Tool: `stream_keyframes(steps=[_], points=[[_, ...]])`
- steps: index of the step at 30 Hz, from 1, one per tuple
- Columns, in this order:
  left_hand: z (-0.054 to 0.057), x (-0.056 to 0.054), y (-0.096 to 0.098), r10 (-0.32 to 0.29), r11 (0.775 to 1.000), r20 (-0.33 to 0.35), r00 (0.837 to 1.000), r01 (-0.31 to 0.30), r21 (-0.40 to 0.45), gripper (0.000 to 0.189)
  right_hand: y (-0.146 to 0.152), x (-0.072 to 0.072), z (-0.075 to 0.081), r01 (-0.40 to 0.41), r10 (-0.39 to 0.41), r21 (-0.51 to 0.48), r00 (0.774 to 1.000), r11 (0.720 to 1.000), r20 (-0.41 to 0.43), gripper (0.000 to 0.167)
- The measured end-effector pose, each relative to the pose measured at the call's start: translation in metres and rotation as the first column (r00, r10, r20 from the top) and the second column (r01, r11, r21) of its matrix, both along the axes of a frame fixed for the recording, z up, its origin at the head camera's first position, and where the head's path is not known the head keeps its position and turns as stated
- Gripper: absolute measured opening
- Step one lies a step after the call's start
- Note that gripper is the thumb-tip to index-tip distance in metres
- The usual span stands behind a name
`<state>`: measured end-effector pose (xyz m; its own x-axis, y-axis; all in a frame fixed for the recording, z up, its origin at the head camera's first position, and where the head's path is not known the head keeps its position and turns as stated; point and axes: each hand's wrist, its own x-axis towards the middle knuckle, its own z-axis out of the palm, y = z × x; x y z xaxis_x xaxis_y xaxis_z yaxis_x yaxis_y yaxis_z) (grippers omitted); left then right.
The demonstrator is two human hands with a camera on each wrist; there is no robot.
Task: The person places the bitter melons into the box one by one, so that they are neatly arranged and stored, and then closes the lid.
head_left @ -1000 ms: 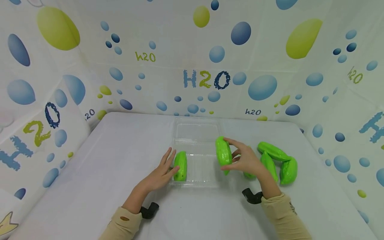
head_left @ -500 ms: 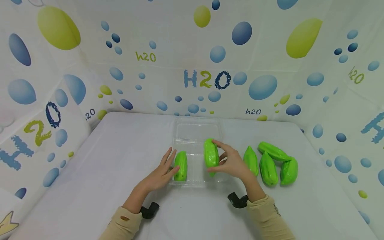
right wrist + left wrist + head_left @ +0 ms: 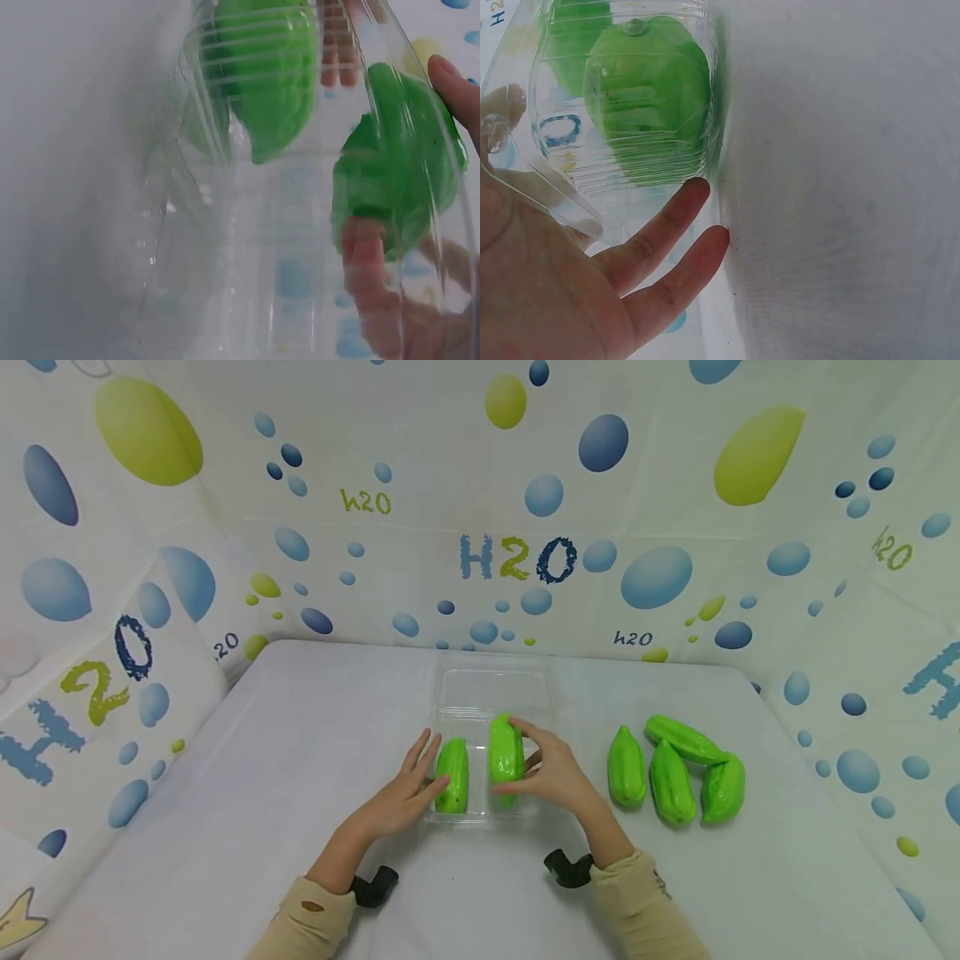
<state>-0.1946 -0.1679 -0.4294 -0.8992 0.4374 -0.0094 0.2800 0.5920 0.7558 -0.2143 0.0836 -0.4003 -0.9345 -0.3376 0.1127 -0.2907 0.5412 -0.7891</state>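
Note:
My right hand (image 3: 551, 768) pinches a glossy, bright green, ridged fruit (image 3: 506, 750) between thumb and fingertips. It hangs roughly upright over the middle of a clear plastic clamshell box (image 3: 480, 814); in the right wrist view, this fruit (image 3: 405, 150) shows through the clear wall. A second green fruit (image 3: 452, 777) lies inside the box along its left side. Beside that side is my left hand (image 3: 401, 789), its fingers nearly straight and spread. In the left wrist view, the left fingertips (image 3: 697, 187) rest against the box's outer wall, below the fruit (image 3: 649, 94) inside.
Right of the box, several more green fruits lie on the white tablecloth: one upright alone (image 3: 627, 768), others in a cluster (image 3: 672, 783). The box's lid (image 3: 495, 689) is folded back toward the patterned backdrop (image 3: 517, 510). Black wrist cameras (image 3: 375, 887) sit on both wrists.
My right hand has moved left with its green fruit, from the box's right edge to over its middle, slightly lower. My left hand has stayed in place.

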Motion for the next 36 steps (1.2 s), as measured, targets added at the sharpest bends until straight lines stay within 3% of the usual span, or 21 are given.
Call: stream_keyframes(steps=[20, 36], points=[[0.002, 0.001, 0.000, -0.009, 1.000, 0.020, 1.000, 0.009, 0.009, 0.070, -0.028, -0.004, -0.013, -0.108, 0.104, 0.088, 0.993, 0.990, 0.047, 0.099], [0.002, 0.001, -0.001, -0.015, 1.000, 0.012, 1.000, 0.015, 0.012, 0.070, -0.036, -0.001, -0.020, -0.044, 0.032, 0.171, 0.997, 0.984, 0.072, 0.101]])
